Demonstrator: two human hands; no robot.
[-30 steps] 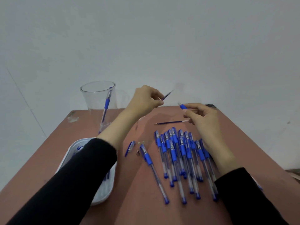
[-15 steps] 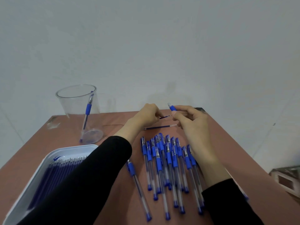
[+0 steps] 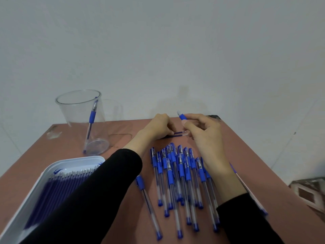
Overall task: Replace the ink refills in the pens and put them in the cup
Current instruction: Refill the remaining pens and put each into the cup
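Left hand (image 3: 159,127) curled, fingertips pinching slim dark refill (image 3: 181,132) low over matte reddish table (image 3: 66,147); right hand (image 3: 205,134) clamps thumb and fingers round pen barrel (image 3: 182,117), blue rubbery grip upward; clear round cup (image 3: 70,111) far left holds single pen (image 3: 91,118); translucent pens (image 3: 177,173) lie in row.

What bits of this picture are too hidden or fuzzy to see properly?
Head view, refills in the tray: blurred, partly covered by the left sleeve.
Head view, pen in the right hand: only its blue end shows; the hand hides the rest.
Head view, thin refill pinched by the left hand: one end hidden inside that hand.
Head view, box: cut off by the right edge, blurred.
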